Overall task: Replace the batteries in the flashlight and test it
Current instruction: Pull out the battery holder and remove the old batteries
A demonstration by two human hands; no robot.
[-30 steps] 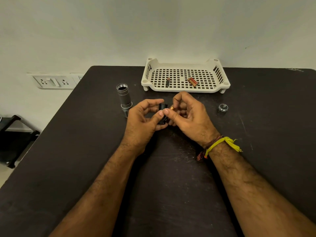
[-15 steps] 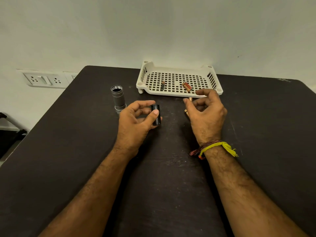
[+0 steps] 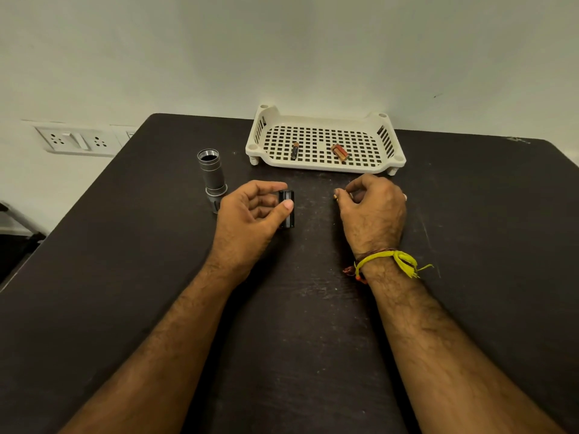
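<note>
Black battery holder [image 3: 286, 208] pinched in the left hand [image 3: 250, 214] — right hand [image 3: 371, 208], well apart, curled around a battery [image 3: 336, 196].

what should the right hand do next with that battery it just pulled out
Probably carry it to the white tray and drop it there. The right hand pinches a battery apart from the black battery holder in the left hand, and the tray already holds loose batteries.
</note>
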